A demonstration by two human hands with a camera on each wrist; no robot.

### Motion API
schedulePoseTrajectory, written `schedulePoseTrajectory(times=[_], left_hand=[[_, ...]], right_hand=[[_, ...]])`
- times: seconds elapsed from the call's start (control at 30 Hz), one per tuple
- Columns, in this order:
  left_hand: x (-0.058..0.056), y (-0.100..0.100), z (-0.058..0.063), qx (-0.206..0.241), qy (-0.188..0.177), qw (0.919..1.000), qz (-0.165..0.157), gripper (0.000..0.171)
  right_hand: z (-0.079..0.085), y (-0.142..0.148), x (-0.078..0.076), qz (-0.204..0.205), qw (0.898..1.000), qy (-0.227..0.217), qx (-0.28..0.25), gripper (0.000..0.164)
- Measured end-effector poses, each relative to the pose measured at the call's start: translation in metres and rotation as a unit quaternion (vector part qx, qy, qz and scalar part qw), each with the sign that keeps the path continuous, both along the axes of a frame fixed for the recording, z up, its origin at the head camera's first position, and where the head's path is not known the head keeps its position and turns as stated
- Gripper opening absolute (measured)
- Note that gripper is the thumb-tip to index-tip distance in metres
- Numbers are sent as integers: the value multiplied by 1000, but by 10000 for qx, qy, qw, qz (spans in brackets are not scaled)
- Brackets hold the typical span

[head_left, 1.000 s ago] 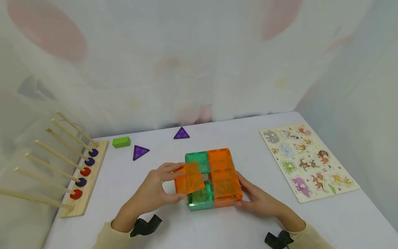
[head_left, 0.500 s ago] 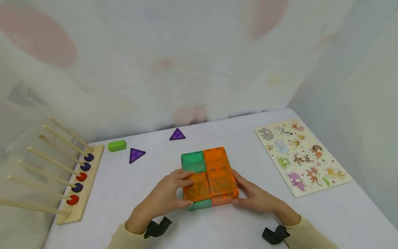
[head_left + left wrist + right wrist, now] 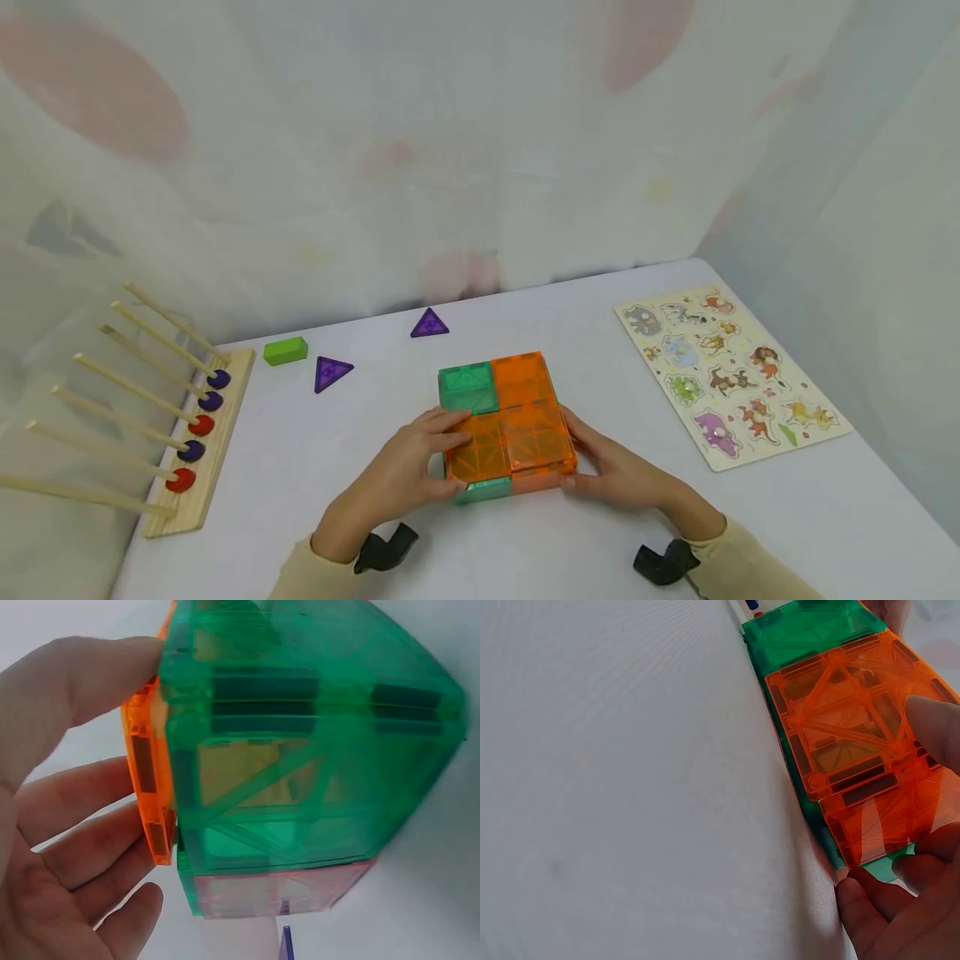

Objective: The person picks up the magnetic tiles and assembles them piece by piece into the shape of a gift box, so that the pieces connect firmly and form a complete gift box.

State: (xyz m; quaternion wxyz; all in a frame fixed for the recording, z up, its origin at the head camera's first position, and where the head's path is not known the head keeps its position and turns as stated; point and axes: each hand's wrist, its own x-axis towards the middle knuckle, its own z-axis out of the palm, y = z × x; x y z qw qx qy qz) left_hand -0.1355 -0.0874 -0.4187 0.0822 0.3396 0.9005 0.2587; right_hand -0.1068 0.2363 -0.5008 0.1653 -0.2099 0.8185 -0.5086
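A low, flat box of translucent magnetic tiles stands in the middle of the table in the head view. Its top shows one green tile [image 3: 468,388] at the back left and orange tiles [image 3: 522,381] on the right. At the front left lies another orange tile [image 3: 477,450], which my left hand [image 3: 405,469] holds with the thumb at the front edge and fingers at the left. In the left wrist view this orange tile [image 3: 154,776] sits against the green wall [image 3: 300,772]. My right hand [image 3: 618,472] grips the box's right side, thumb near its front corner.
Two purple triangle tiles [image 3: 430,323] [image 3: 332,374] and a green block [image 3: 285,351] lie behind the box. At the left stands a wooden peg rack [image 3: 213,450] with red and blue beads. An animal puzzle board [image 3: 735,375] lies at the right.
My left hand has brought the orange tile right and down onto the front-left top, covering the opening there. In the last half second hardly anything moves. My right hand stays on the box.
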Motion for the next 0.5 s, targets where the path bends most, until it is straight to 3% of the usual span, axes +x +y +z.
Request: schedulePoseTrajectory(times=[0.5], left_hand=[[7, -4, -18, 462, 225, 9982, 306, 63]], right_hand=[[0, 0, 0, -58, 9998, -95, 183, 90]])
